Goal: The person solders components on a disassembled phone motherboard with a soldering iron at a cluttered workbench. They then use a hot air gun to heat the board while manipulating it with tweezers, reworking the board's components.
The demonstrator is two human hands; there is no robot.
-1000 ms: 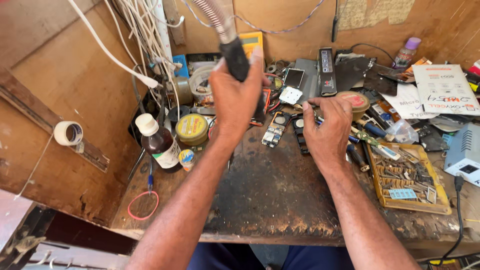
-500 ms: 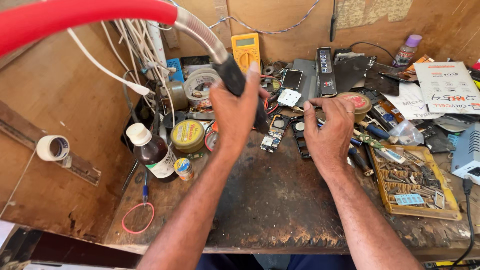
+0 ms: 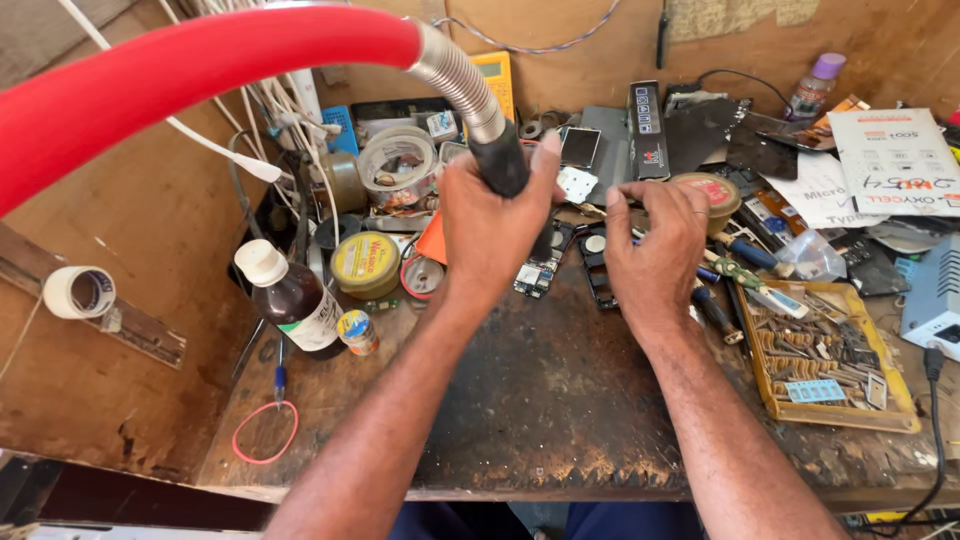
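Observation:
My left hand point(image 3: 492, 222) is closed around the black handle point(image 3: 503, 163) of a tool on a flexible metal hose point(image 3: 455, 72). The hose arches up and left into a thick red sleeve point(image 3: 200, 70). The handle points down at a small phone circuit board point(image 3: 538, 270) on the dark, worn workbench point(image 3: 530, 400). My right hand point(image 3: 655, 245) rests just to the right, fingers curled down over a black phone frame point(image 3: 594, 262). Whatever is under its fingertips is hidden.
At the left stand a brown bottle with a white cap point(image 3: 290, 300), a yellow tin point(image 3: 365, 262) and a tape roll point(image 3: 395, 160). A wooden tray of small parts point(image 3: 825, 362), screwdrivers point(image 3: 728, 272) and a white power unit point(image 3: 935, 300) crowd the right. A red rubber band point(image 3: 265, 432) lies front left.
My left hand has drawn the hose handle down and closer over the circuit board, and the red sleeve has swung into view across the top. My right hand has stayed in place.

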